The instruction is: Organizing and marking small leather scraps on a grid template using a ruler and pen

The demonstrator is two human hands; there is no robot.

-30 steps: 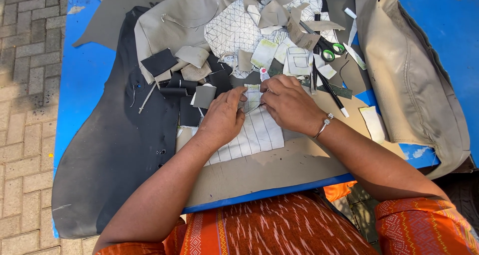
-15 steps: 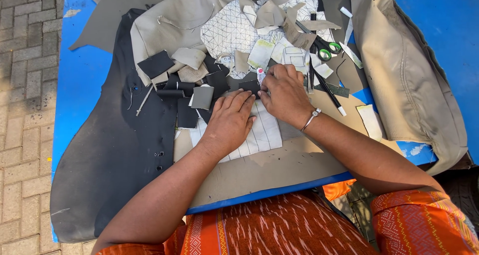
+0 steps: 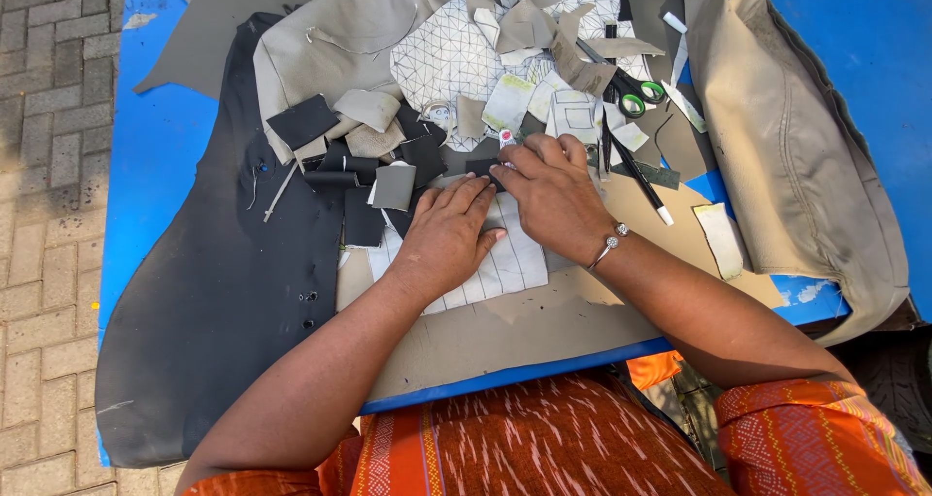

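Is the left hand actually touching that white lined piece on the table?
Touching. The head view shows the left hand pressed flat on the white lined piece, fingers spread over its top edge.

On the surface a large sheet lies at the left, and a cardboard panel lies to its right, at the near edge. A lined piece rests on the panel, under the left hand and the right hand, which lie side by side. Behind the hands is a heap of scraps. Scissors lie far right of the heap, a pen just right of the right hand. A seat cover lies at the far right.
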